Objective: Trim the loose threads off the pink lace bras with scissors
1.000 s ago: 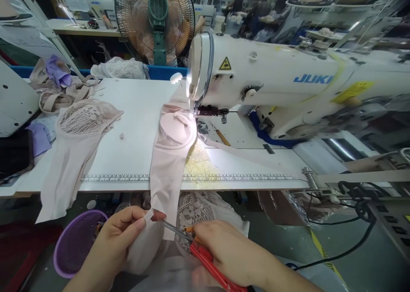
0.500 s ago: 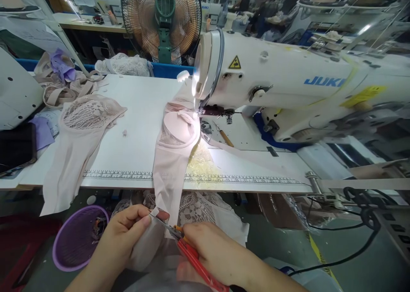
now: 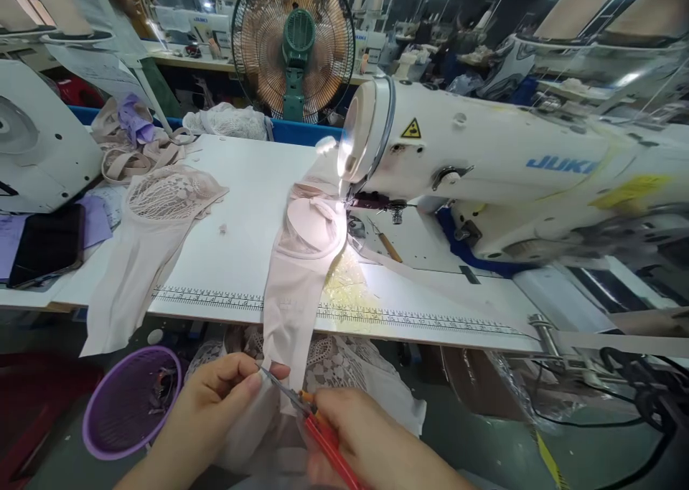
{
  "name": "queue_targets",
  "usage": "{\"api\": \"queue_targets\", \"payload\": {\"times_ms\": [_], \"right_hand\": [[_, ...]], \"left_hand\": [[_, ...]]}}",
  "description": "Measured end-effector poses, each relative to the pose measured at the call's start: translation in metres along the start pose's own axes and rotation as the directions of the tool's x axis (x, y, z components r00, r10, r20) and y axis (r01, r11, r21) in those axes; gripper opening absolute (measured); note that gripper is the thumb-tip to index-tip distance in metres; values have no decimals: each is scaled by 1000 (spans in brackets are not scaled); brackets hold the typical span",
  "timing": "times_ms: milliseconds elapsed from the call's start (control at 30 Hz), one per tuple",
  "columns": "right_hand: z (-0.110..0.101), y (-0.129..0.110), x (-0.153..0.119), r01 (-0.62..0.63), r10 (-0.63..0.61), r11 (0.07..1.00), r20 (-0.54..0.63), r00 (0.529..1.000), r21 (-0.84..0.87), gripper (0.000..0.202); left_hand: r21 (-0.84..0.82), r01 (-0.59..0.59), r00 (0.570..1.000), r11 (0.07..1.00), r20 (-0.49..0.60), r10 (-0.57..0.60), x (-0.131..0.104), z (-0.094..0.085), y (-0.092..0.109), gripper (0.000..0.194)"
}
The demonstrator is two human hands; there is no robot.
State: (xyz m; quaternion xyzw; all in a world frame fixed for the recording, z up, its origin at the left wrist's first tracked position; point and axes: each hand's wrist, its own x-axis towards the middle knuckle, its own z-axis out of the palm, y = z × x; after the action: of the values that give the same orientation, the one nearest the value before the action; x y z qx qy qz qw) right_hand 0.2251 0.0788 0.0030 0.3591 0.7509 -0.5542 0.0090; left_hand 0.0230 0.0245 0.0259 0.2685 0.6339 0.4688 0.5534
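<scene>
A pale pink bra (image 3: pixel 293 282) with a padded cup hangs from under the sewing machine's needle area over the table's front edge. My left hand (image 3: pixel 223 397) is closed in a pinch on the lower edge of its fabric. My right hand (image 3: pixel 371 429) grips red-handled scissors (image 3: pixel 329 447). Their blades point up and left, with the tips right at my left fingertips and the fabric there. Whether the blades are fully closed is hard to see. White lace garments (image 3: pixel 336 364) lie below, near my lap.
The white sewing machine (image 3: pixel 468 145) fills the right side. Another pale pink piece (image 3: pixel 156 224) lies on the table at left, beside a black phone (image 3: pixel 48 245). A wooden-handled awl (image 3: pixel 388 246) rests by the needle plate. A purple basket (image 3: pixel 132 411) stands below; a fan (image 3: pixel 298 38) is behind.
The view has shifted, so the table appears further right and lower. A small pale tab seen at the blade tips between my left fingers no longer shows. Both hands keep their grips.
</scene>
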Motion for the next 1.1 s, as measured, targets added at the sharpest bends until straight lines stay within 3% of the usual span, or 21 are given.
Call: {"api": "queue_targets", "payload": {"times_ms": [200,333,533,733,867,1000,1100], "right_hand": [[-6,-7,-3,65,-64,997,38,997,-40,36],[-11,-16,0,29,-25,997,58,998,-78,43],[-15,-27,5,33,-32,982,12,999,-185,36],[-7,-14,10,-75,75,995,3,997,66,33],[-15,-13,8,22,-3,990,-139,990,136,31],[-28,-26,5,167,-124,979,-307,944,118,43],[-29,-38,8,211,-170,973,-336,926,91,40]], "left_hand": [[203,-139,988,969,93,122,5,-10,-2,18],[190,-117,987,975,128,93,8,-15,-5,21],[144,-69,990,987,130,50,7,-14,-6,24],[162,-72,989,984,136,50,7,-16,-3,25],[205,-151,982,967,146,122,5,-18,2,24],[182,-291,950,939,174,261,5,-15,4,22],[225,-292,948,930,196,250,5,-15,-1,22]]}}
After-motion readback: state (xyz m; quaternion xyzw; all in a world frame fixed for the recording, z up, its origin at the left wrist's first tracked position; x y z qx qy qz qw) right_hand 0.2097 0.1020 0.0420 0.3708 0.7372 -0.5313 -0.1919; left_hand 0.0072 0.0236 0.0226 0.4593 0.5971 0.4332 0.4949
